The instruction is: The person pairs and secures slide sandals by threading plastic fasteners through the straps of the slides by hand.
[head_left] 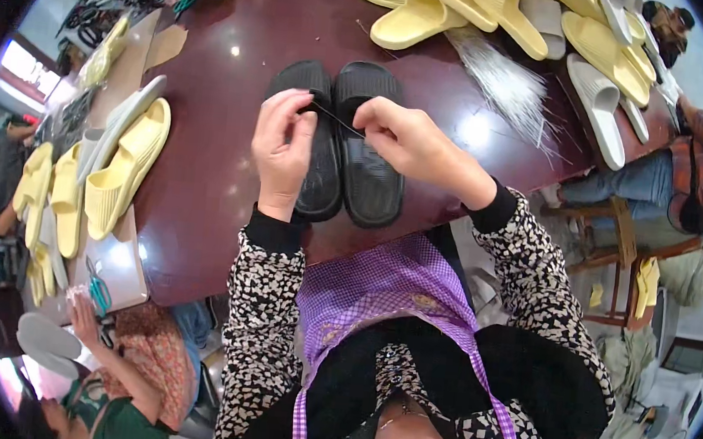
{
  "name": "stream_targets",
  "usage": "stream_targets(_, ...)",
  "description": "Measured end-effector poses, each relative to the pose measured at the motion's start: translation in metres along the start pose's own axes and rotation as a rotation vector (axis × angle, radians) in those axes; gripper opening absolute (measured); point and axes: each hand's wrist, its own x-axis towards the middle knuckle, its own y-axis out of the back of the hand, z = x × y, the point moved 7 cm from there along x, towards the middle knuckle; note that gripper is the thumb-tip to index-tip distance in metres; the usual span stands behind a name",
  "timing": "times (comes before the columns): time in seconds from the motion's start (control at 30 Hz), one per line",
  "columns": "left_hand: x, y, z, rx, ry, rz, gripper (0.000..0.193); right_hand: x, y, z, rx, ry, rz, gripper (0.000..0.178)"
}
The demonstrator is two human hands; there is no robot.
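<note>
A pair of black slide slippers [375,192] lies side by side on the glossy dark red table [206,165] in front of me, their straps at the far end. Over the left slipper my left hand [283,147] has its fingertips pinched at the strap's inner side. My right hand [413,141] is above the right slipper, thumb and forefinger pressed together. Between the two pinches runs a thin dark strand [335,120], drawn across the gap between the slippers. How it passes through the straps is hidden by my fingers.
A fanned bundle of thin whitish strands [506,82] lies to the far right. Yellow slippers [419,20] and a white slipper [599,107] are heaped behind it. More yellow slippers [130,167] and scissors [97,288] lie left, near a co-worker's hand [85,322].
</note>
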Motion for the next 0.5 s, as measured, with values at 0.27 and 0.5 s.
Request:
stream_targets(0.27,-0.010,-0.021,0.001,0.042,0.070,-0.229,0.010,-0.014,0.011,0.003,-0.065,-0.003,-0.057,0.017)
stream_targets(0.5,-0.012,-0.022,-0.002,0.208,-0.045,-0.260,0.008,-0.036,0.053,0.020,-0.518,0.079,0.025,0.024)
